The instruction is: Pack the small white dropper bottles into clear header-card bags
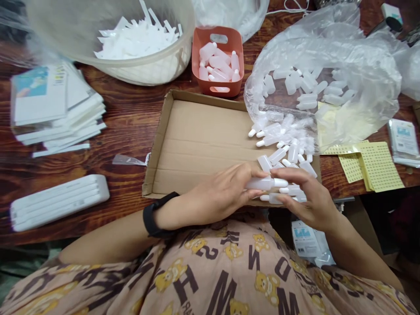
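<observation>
Pinched between the thumb and fingers of my left hand [223, 186] is a small translucent plastic bottle [261, 183] with a white cap pointing right. My right hand [311, 197] is beside the cap, thumb and index finger parted around it; the index fingertip is at or very near the bottle's neck. Both hands are over the front right of a shallow cardboard tray [197, 135]. Several similar capped bottles [278, 155] lie loose in the tray's right end, some under my right hand. More spill from a clear plastic bag [282, 57] behind them.
An orange basket [217, 87] holding pinkish bottles stands behind the tray. At the back left is a big translucent tub [144, 72] of white strips. Flat white packets [62, 118] and a white ridged case [59, 201] are left, yellow sticker sheets [377, 166] right.
</observation>
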`<action>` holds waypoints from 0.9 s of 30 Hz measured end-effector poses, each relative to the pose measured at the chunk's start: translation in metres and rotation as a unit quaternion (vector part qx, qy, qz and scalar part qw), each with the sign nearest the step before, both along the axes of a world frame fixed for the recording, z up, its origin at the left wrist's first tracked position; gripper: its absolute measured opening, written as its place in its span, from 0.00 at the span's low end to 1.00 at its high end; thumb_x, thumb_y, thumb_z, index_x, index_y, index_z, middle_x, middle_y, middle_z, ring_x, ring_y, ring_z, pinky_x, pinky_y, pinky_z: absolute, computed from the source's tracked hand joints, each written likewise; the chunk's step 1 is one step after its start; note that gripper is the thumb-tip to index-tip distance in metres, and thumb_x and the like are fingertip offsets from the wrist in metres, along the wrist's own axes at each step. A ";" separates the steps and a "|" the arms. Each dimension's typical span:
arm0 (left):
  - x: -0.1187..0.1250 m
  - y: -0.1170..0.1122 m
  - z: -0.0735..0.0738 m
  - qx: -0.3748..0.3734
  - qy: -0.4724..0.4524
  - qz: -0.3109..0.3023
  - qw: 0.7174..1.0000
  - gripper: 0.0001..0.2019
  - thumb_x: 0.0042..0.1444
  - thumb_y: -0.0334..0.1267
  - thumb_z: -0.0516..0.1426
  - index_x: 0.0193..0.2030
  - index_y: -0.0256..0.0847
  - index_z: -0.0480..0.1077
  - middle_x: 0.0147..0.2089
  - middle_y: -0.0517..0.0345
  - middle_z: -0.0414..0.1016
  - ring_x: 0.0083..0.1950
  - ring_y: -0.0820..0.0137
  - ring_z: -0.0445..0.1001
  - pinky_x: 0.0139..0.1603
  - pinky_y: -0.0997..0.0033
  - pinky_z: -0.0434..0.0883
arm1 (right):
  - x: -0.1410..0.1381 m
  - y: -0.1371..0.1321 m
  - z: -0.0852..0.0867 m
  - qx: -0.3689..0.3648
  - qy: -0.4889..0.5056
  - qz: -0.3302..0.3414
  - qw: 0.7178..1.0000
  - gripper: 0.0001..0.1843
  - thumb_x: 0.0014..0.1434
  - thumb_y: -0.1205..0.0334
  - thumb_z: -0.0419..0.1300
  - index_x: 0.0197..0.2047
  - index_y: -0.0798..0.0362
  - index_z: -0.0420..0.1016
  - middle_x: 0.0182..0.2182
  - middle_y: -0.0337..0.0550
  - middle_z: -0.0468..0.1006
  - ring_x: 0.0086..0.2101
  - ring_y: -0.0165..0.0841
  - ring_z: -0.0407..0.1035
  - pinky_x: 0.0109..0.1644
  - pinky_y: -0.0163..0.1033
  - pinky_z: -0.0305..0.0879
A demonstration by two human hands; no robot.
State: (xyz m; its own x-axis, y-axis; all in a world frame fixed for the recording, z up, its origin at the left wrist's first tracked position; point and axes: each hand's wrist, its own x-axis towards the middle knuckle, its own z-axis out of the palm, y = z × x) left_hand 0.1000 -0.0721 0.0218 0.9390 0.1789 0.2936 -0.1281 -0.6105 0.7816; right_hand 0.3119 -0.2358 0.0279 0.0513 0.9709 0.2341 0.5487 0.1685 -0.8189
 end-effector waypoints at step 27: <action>-0.004 0.010 0.007 -0.102 0.112 -0.055 0.987 0.15 0.78 0.44 0.53 0.65 0.43 0.64 0.60 0.42 0.79 0.59 0.59 0.80 0.62 0.56 0.76 | 0.006 0.029 0.013 0.082 -0.315 0.075 0.943 0.21 0.78 0.46 0.54 0.36 0.49 0.73 0.31 0.45 0.80 0.31 0.38 0.72 0.33 0.43 0.64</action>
